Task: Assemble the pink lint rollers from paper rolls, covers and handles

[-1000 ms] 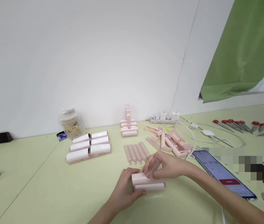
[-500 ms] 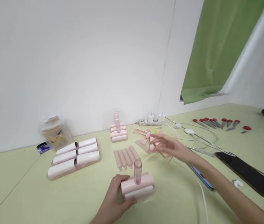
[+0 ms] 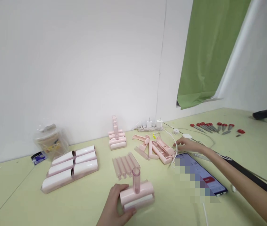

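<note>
My left hand (image 3: 116,204) grips a pink lint roller (image 3: 137,196) by its left end, near the front of the table. A clear pink tube stands upright on the roller's body, with a white roll below. Further right, my right hand (image 3: 187,145) has its bent fingertips at a white cable (image 3: 176,147), apparently pinching it; the fingertips are small in view. Just left of that hand lie loose pink plastic housing parts (image 3: 163,150). Several clear pink tubes (image 3: 126,164) lie in a row behind the held roller.
White-and-pink rolls (image 3: 85,169) lie at left, beside a plastic bag (image 3: 51,141). Several pink rollers (image 3: 117,141) stand by the wall. A power strip (image 3: 149,128), a phone (image 3: 209,179), a black slab (image 3: 253,179) and red-ended tools (image 3: 204,126) are at right.
My right hand has moved right, from over the pink parts to the white cable, and the cable has shifted. My left hand still holds the lint roller. The view has turned slightly.
</note>
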Available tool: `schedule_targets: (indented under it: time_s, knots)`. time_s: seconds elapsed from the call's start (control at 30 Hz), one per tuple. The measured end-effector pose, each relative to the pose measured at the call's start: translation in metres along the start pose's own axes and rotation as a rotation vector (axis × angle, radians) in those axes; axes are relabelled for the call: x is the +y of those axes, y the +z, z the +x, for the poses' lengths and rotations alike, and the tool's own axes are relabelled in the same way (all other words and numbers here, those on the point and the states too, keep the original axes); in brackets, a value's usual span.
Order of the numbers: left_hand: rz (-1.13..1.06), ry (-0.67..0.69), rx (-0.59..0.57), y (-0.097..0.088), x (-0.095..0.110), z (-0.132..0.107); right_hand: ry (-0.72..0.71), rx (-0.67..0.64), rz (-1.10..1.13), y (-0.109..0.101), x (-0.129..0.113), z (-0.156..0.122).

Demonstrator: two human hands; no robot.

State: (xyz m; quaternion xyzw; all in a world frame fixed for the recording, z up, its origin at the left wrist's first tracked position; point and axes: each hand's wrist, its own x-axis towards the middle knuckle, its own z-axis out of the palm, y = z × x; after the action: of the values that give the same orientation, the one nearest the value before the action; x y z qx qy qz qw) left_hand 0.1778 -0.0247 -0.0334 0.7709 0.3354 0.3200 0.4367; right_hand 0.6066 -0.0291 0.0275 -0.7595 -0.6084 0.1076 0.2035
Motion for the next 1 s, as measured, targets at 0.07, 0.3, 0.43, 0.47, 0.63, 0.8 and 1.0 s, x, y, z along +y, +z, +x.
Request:
schedule_targets:
  time_s: [0.07,0.3,0.43,0.47,0.63,0.8,1.0]
  knots:
    - [0.004,-0.001,-0.005,0.0,0.002,0.0,-0.053,-0.07,-0.013,0.005,0.0,-0.001]
    - [0.029,-0.02,-0.019,-0.001,0.006,-0.002,-0.124,-0.058,-0.03,0.02,-0.006,0.004]
    - [0.049,-0.048,-0.032,-0.002,0.008,0.0,-0.122,0.002,0.033,0.021,-0.009,-0.001]
    - [0.05,-0.052,-0.041,-0.003,0.008,0.0,-0.112,0.032,0.059,0.019,-0.009,-0.003]
    - [-0.012,-0.149,-0.053,-0.013,0.006,-0.009,-0.017,0.254,0.204,-0.009,-0.022,-0.016]
    - [-0.115,-0.009,0.174,-0.025,0.017,-0.009,-0.088,0.25,0.343,-0.019,-0.09,-0.046]
    - [-0.314,0.097,-0.041,-0.013,0.059,0.03,-0.418,-0.158,0.659,0.01,-0.189,-0.072]
